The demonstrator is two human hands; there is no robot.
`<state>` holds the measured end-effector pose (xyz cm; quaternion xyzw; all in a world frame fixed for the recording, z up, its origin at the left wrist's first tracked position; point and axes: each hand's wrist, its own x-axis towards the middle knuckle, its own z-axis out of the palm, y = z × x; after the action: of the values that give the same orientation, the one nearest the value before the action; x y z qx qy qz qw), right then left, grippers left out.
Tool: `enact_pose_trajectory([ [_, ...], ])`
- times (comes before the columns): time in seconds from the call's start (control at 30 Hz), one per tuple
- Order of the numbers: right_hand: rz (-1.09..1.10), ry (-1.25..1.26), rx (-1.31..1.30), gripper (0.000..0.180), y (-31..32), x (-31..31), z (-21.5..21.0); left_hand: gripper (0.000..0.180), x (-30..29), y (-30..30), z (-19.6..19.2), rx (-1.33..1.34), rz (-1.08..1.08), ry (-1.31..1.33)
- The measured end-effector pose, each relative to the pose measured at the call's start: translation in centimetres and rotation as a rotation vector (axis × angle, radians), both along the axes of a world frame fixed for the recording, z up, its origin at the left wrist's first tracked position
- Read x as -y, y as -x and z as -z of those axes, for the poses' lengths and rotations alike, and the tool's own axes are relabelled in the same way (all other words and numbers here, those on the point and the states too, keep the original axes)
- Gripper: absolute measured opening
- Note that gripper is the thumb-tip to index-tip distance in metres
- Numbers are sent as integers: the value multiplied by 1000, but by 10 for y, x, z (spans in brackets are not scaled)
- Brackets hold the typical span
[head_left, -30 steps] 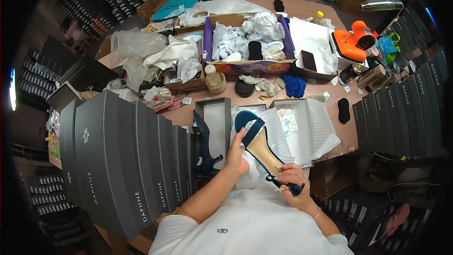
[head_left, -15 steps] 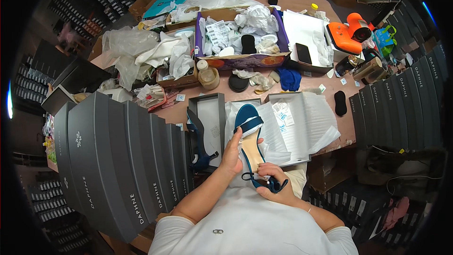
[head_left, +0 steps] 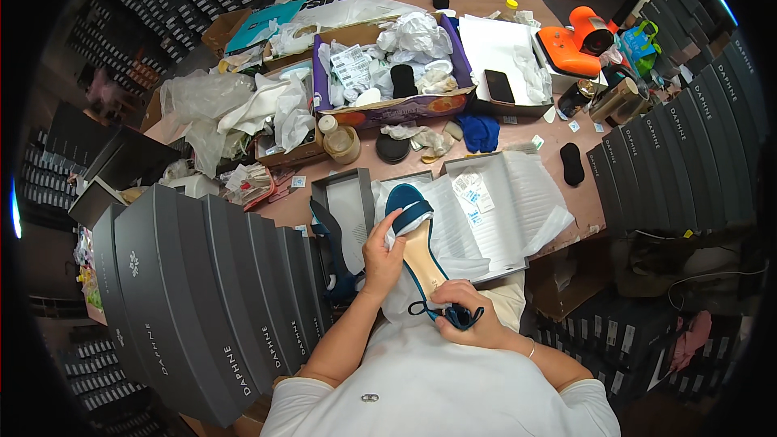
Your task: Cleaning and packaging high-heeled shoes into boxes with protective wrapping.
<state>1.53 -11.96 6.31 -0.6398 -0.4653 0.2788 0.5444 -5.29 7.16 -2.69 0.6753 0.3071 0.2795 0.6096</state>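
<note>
Pink worktable (head_left: 581,209), cluttered at the far side; blue sandal (head_left: 419,255) between both hands.
Toe far, heel near, footbed up. Left hand (head_left: 382,259) grasps the toe strap from the left; right hand (head_left: 469,316) clasps the heel end and ankle strap, nearer and to the right. Second shoe (head_left: 330,231) left of left hand; grey boxes (head_left: 194,291) stacked farther left.

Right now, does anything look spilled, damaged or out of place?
No spill or damage stands out, but the table looks untidy: crumpled paper heaps up in the purple box, and small square cards lie scattered. The held blue sandal looks intact.
</note>
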Motion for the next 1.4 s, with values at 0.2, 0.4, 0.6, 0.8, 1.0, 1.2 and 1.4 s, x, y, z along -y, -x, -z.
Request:
enact_pose_trajectory([
  [0.2, 103, 125, -12, 49, 2, 6, -8, 45, 0, -12, -14, 91, -109, 23],
  [0.4, 217, 99, -542, 40, -3, 15, 8, 60, -16, -9, -42, 47, 50, -135],
  [0.6, 297, -100, -1271, 31, -18, 29, 33, 76, -13, 2, -38, 117, 161, 415],
  [0.8, 267, -240, -1525, 27, -20, 29, 48, 54, -10, 3, -55, 86, 182, 401],
  [1.0, 376, -312, -1716, 44, -35, 32, 50, 55, -39, -5, -95, 309, 381, 714],
  [1.2, 327, -414, -1786, 56, -46, 37, 64, 71, -61, -41, -34, -237, -15, -533],
  [1.4, 372, -496, -1910, 52, -54, 32, 67, 54, -28, -2, -57, -200, -14, -591],
])
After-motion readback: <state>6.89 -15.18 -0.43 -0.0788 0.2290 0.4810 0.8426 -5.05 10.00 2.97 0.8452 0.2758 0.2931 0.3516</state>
